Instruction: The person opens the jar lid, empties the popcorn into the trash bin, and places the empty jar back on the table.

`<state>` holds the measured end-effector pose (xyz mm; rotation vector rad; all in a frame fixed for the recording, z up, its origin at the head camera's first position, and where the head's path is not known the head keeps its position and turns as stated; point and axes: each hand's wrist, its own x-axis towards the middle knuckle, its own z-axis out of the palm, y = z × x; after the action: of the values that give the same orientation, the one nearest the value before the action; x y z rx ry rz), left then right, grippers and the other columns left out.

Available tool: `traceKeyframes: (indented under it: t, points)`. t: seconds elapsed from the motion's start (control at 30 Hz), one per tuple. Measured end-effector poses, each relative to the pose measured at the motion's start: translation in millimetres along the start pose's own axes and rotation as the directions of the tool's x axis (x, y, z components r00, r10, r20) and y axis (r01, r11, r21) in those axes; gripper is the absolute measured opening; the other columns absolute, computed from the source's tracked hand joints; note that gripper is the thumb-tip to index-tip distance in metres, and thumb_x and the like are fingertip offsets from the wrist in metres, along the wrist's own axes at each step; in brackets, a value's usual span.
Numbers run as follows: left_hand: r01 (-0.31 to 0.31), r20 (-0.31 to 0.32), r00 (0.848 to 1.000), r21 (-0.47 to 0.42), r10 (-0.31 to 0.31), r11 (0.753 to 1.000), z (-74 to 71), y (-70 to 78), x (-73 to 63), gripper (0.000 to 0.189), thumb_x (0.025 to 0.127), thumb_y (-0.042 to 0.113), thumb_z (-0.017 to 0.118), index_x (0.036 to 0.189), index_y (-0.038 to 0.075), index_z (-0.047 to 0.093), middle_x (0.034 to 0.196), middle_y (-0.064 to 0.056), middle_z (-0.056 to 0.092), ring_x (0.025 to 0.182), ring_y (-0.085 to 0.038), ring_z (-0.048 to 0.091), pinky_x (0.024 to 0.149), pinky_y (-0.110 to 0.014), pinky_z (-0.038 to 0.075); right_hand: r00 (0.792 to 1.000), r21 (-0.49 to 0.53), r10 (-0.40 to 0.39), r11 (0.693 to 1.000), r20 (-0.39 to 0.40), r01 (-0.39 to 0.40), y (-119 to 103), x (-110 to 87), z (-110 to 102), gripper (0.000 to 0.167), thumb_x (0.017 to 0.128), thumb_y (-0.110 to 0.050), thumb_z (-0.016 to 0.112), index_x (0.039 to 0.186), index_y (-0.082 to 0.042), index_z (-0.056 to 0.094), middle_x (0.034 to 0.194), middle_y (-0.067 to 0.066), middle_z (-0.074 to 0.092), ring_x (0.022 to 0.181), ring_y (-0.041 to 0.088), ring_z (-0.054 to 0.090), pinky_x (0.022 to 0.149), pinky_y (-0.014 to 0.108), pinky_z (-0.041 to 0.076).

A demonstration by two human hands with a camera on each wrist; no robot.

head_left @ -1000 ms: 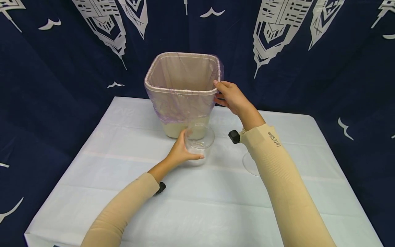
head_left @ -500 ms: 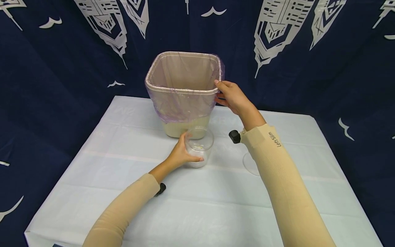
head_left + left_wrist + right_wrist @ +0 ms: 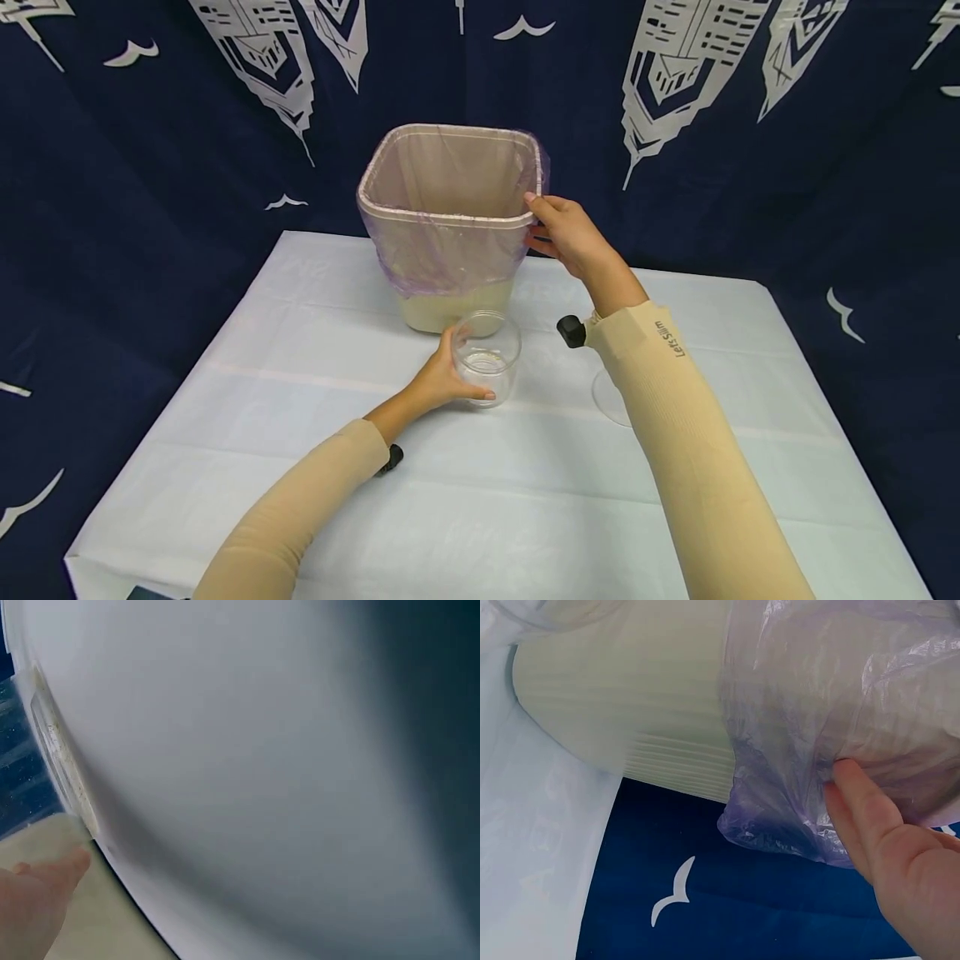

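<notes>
A clear round plastic tub [image 3: 497, 373] stands upright in front of a cream waste bin [image 3: 422, 312]. My left hand [image 3: 441, 375] holds the tub from its left side, thumb at the front and fingers round behind. In the left wrist view only part of that hand [image 3: 37, 907] shows, at the lower left. The bin wears a thin purple bag [image 3: 442, 254] folded over its rim. My right hand [image 3: 568, 237] grips the bin's right front corner, thumb over the rim and fingers outside. These fingers [image 3: 862, 802] lie against the bag in the right wrist view.
A clear round disc [image 3: 609, 400] lies on the white-covered table [image 3: 480, 500], partly hidden behind the right forearm. Behind the bin hangs a dark blue curtain [image 3: 465, 75] with white prints. A dark object [image 3: 146, 593] shows at the lower left edge.
My left hand has brought the tub slightly down, and its base now shows clearly at the table. The right hand has kept its grip on the bin. The head view has shifted a little.
</notes>
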<state>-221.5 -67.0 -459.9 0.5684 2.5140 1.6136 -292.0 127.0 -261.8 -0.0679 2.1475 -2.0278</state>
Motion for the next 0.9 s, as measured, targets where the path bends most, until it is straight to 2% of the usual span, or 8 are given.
traceKeyframes:
  t: [0.1, 0.37, 0.43, 0.53, 0.67, 0.77, 0.83, 0.9]
  points:
    - [0.012, -0.002, 1.0, -0.007, -0.012, 1.0, 0.1, -0.1, 0.2, 0.123, 0.049, 0.029, 0.088, 0.141, 0.017, 0.007, 0.142, -0.009, 0.028, 0.128, -0.027, 0.027, 0.101, -0.044, 0.024, 1.0, -0.016, -0.003, 1.0, -0.01, 0.002, 0, 0.7, 0, 0.055, 0.094, -0.032, 0.045, 0.135, 0.003, 0.033, 0.129, 0.015, 0.038, 0.118, 0.028, 0.04, 0.095, 0.035, 0.036]
    - [0.056, 0.022, 0.998, 0.052, -0.057, 0.997, -7.1, -4.0, 1.4, 0.139, 0.047, 0.033, 0.089, 0.143, 0.014, -0.01, 0.148, -0.013, -0.001, 0.133, -0.026, 0.008, 0.104, -0.041, 0.014, 0.999, -0.097, -0.046, 0.994, -0.02, 0.044, 3, 1.8, -2, 0.062, 0.092, -0.043, 0.042, 0.136, 0.0, 0.032, 0.129, 0.015, 0.041, 0.117, 0.029, 0.041, 0.095, 0.039, 0.036]
    - [0.058, 0.036, 0.997, 0.078, -0.061, 0.995, -10.5, -4.2, 0.0, 0.14, 0.047, 0.034, 0.088, 0.143, 0.014, -0.011, 0.148, -0.012, -0.002, 0.134, -0.026, 0.006, 0.104, -0.041, 0.013, 0.999, -0.113, -0.05, 0.992, -0.021, 0.047, 4, 0.7, -3, 0.066, 0.091, -0.049, 0.037, 0.137, -0.001, 0.031, 0.13, 0.015, 0.039, 0.118, 0.028, 0.041, 0.094, 0.039, 0.037]
    - [0.05, 0.046, 0.997, 0.126, -0.056, 0.991, -15.3, -2.0, -3.2, 0.139, 0.047, 0.037, 0.088, 0.143, 0.015, -0.01, 0.148, -0.013, 0.007, 0.133, -0.028, 0.01, 0.104, -0.043, 0.015, 0.998, -0.14, -0.054, 0.989, -0.033, 0.049, 6, -2.5, -6, 0.071, 0.09, -0.054, 0.032, 0.138, -0.002, 0.027, 0.133, 0.015, 0.036, 0.12, 0.029, 0.039, 0.094, 0.038, 0.037]
    - [0.011, 0.041, 0.999, 0.213, -0.02, 0.977, -21.5, 6.4, -9.0, 0.13, 0.054, 0.047, 0.082, 0.144, 0.018, -0.007, 0.147, -0.01, 0.012, 0.132, -0.029, 0.012, 0.101, -0.049, 0.02, 0.994, -0.199, -0.1, 0.976, -0.052, 0.088, 10, -9.3, -14, 0.072, 0.091, -0.054, 0.03, 0.141, -0.003, 0.021, 0.139, 0.015, 0.029, 0.123, 0.031, 0.034, 0.094, 0.039, 0.036]
    - [-0.043, 0.036, 0.999, 0.309, 0.033, 0.95, -26.2, 16.6, -13.4, 0.12, 0.061, 0.055, 0.074, 0.144, 0.018, -0.003, 0.149, -0.007, 0.006, 0.133, -0.028, 0.01, 0.098, -0.052, 0.025, 0.983, -0.297, -0.176, 0.943, -0.053, 0.153, 14, -17.3, -22, 0.068, 0.093, -0.05, 0.031, 0.141, -0.003, 0.021, 0.141, 0.015, 0.027, 0.125, 0.032, 0.032, 0.095, 0.041, 0.035]
    - [-0.098, 0.041, 0.995, 0.384, 0.089, 0.918, -29.0, 24.2, -15.7, 0.115, 0.064, 0.06, 0.069, 0.145, 0.016, -0.001, 0.149, -0.005, 0.005, 0.133, -0.026, 0.009, 0.098, -0.051, 0.026, 0.971, -0.416, -0.233, 0.889, -0.051, 0.191, 18, -24.2, -27, 0.067, 0.093, -0.049, 0.031, 0.141, -0.004, 0.022, 0.142, 0.014, 0.026, 0.125, 0.031, 0.031, 0.097, 0.043, 0.033]
    - [-0.171, 0.064, 0.985, 0.458, 0.159, 0.872, -31.2, 31.3, -16.9, 0.112, 0.066, 0.064, 0.063, 0.144, 0.013, 0.001, 0.149, -0.005, 0.004, 0.134, -0.025, 0.008, 0.099, -0.049, 0.025, 0.957, -0.536, -0.289, 0.813, -0.034, 0.227, 22, -31.9, -33, 0.067, 0.093, -0.049, 0.032, 0.141, -0.004, 0.021, 0.143, 0.014, 0.024, 0.126, 0.03, 0.029, 0.099, 0.045, 0.028]
